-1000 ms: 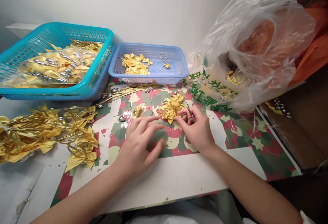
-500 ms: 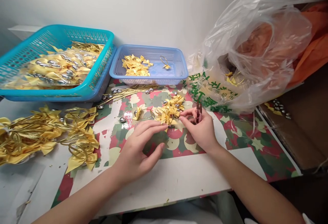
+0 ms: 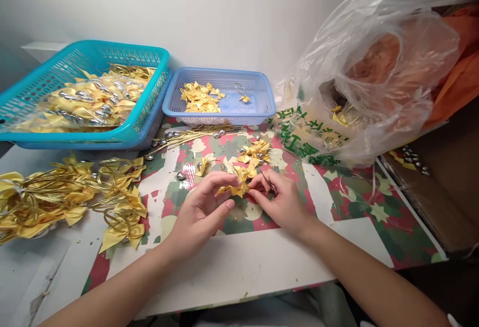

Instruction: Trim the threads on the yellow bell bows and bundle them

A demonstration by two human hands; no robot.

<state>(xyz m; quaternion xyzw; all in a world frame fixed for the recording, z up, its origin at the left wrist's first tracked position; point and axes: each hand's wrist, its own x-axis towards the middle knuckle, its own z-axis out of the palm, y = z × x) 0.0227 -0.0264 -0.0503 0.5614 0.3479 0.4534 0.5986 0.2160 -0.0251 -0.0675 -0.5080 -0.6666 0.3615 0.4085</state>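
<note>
My left hand [image 3: 204, 212] is beside a yellow ribbon bow [image 3: 230, 190], its thumb apart from its curved fingers. My right hand [image 3: 282, 199] pinches the near edge of this bow between thumb and forefinger. A thin dark tool [image 3: 268, 181], its kind hard to make out, is tucked in the right hand's curled fingers. Just beyond my hands lie more yellow bows [image 3: 260, 152] with silver bells. A single bow [image 3: 202, 166] on a gold wire ring sits left of them. My fingers partly hide the bow between them.
A turquoise basket [image 3: 164, 75] with bagged bows stands back left, beside a blue basket [image 3: 220, 116] with small bows. Gold wires [image 3: 187, 137] and bells lie before them. A heap of ringed bows [image 3: 48, 192] is at left, a clear plastic bag [image 3: 322, 67] at right.
My right hand has moved nearer and left, bringing a bow away from the pile toward my left hand. The dark tool has tipped from upright. My left fingers have curled in around the bow.
</note>
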